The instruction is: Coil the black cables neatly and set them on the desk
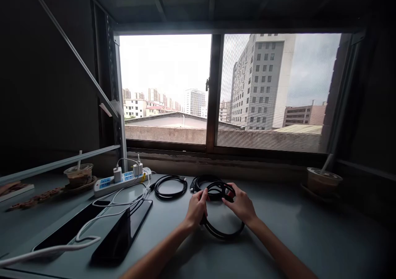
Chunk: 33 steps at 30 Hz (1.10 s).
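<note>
A: Item one, with location?
B: Cable [227,237], black, looped; between both hands, over the middle of the table [275,237]. Lower loop touching the table: cannot tell.
A: Grip?
B: Left hand [196,208]: thumb and fingertips pinched on the cable. Right hand [241,202]: fingers curled round its upper turns.
A: Possible faults?
B: Three, by judgement. Loops springing apart; cause, a slack left pinch against stiff cable. Tangling; cause, the back coil [196,184] lying just beyond the fingers, where a loose turn could hook it. Phone [120,233] nudged; cause, the left forearm swinging outward.
A: Left coil [170,196]?
B: Apart from the hands; lesser risk.
</note>
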Each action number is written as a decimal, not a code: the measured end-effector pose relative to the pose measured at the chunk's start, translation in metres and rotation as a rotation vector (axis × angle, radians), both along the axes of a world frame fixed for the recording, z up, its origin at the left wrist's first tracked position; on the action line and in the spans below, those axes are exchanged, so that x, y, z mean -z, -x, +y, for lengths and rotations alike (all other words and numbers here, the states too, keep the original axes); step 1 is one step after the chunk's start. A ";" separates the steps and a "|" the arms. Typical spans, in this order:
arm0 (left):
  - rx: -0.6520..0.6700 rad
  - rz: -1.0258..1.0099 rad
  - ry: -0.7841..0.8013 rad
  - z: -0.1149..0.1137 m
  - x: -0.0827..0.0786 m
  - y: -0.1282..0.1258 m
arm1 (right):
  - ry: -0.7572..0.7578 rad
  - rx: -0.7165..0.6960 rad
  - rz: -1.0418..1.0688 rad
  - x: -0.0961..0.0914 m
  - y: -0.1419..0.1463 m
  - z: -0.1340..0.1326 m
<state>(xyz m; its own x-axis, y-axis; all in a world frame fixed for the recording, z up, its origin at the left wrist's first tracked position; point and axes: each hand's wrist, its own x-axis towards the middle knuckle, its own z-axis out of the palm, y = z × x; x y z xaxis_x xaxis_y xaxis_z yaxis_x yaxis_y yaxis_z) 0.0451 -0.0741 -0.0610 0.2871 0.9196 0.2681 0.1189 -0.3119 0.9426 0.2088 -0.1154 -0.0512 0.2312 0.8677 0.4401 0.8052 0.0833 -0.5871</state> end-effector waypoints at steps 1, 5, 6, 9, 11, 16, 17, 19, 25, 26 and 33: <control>0.003 -0.001 0.001 0.000 0.000 0.000 | 0.003 0.013 -0.034 0.000 0.000 0.000; 0.025 0.005 0.019 0.003 0.000 0.000 | -0.025 0.035 -0.164 0.002 0.000 0.000; 0.031 0.008 0.027 0.004 -0.001 0.000 | -0.028 0.030 -0.180 0.003 0.000 0.000; 0.049 0.012 0.061 0.007 -0.002 0.001 | -0.062 0.019 -0.249 0.003 0.002 -0.001; 0.058 0.012 0.082 0.009 -0.002 0.002 | -0.119 0.034 -0.316 0.001 0.003 -0.003; 0.056 0.005 0.102 0.012 -0.002 0.004 | -0.136 0.035 -0.392 0.001 0.004 -0.004; 0.051 0.005 0.107 0.012 -0.001 0.004 | -0.122 0.022 -0.403 0.001 0.003 -0.004; 0.041 0.010 0.123 0.012 0.000 0.005 | -0.093 -0.005 -0.419 0.004 0.001 -0.003; 0.044 0.019 0.168 0.013 0.002 0.006 | -0.043 -0.037 -0.398 0.005 -0.007 0.000; 0.047 0.017 0.176 0.012 0.002 0.006 | -0.036 -0.044 -0.394 0.003 -0.009 -0.001; 0.147 0.033 0.258 0.010 0.001 0.005 | -0.014 -0.087 -0.416 -0.011 -0.011 -0.012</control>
<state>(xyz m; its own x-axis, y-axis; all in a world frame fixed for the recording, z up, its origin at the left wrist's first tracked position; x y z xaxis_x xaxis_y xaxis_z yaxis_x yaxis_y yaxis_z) 0.0403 -0.0636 -0.0621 0.4265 0.9043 0.0188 0.1222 -0.0782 0.9894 0.2198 -0.1274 -0.0406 -0.0425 0.8695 0.4921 0.9630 0.1669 -0.2116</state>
